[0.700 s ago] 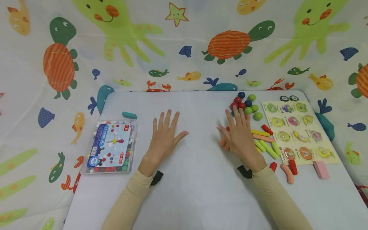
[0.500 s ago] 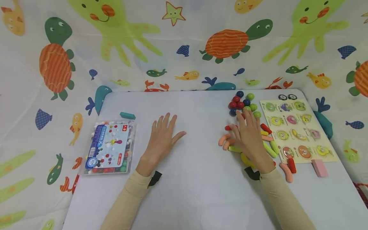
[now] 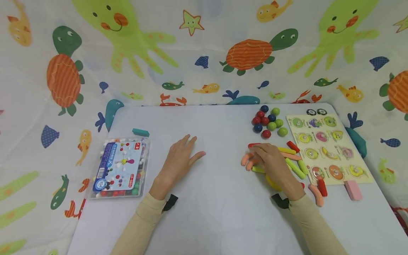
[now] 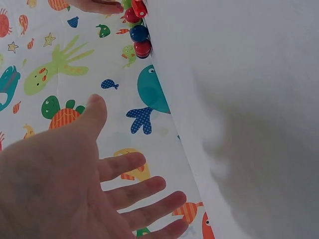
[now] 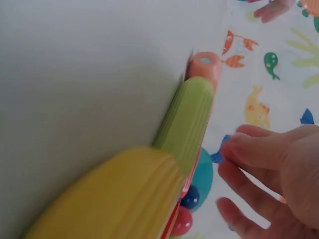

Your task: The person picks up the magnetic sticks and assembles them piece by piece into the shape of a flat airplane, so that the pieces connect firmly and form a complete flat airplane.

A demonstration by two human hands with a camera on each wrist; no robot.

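My left hand (image 3: 178, 159) is held over the white table, fingers spread; its palm (image 4: 55, 174) fills the lower left of the left wrist view, holding nothing. The right hand (image 3: 274, 164), fingers loosely bent downward, is above a scatter of coloured stick-like pieces. Around its fingertips lie curved salmon pieces (image 3: 245, 158), a red piece (image 3: 254, 145) and a green stick (image 3: 258, 169). A yellow piece (image 3: 272, 183) is partly hidden under that hand. In the right wrist view, thumb and index finger (image 5: 254, 149) come close with nothing visible between them, beside a ribbed green piece (image 5: 187, 119).
Red, blue and green balls (image 3: 265, 120) cluster behind the right hand. A fruit puzzle board (image 3: 306, 129) lies at right, with a pink block (image 3: 353, 190) by its front edge. At left are a clear plastic box (image 3: 145, 173) of small balls and a teal block (image 3: 140, 132).
My right hand has shifted right and back toward me, its fingers bending down and the balls behind coming into full view. The left hand's fingers bend slightly more.
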